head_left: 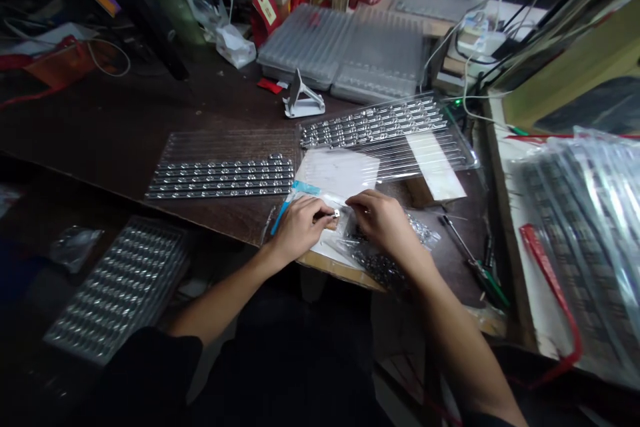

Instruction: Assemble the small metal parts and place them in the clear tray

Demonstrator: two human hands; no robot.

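L grip (pixel 300 221) clenched on a small, shiny silver metal part (pixel 336 213), pinched btwn thumb & forefinger; its bright end pokes out past the fingertips, facing the R grip. R grip (pixel 379 215) is just to the R, apart from L, fingers bent together; can't tell if it's got anything in it. Loose heap of tiny dark & silvery metal pieces (pixel 383 265) sits under/beside R wrist, nr front edge of the dark brown wooden tabletop (pixel 100 123). White flat sheet (pixel 340 168) lies just beyond both hands, w/ a bright blue strip (pixel 306 187) nr L knuckles. Clear ribbed plastic tray (pixel 225 145) to the L, its nearer rows filled w/ shiny metal pcs; 2nd clear plastic tray (pixel 395 159) beyond R hand, tilted, far rows filled, white rectangular strip (pixel 436 165) across its R part. Green-handled tool (pixel 493 285) lies R of the heap.
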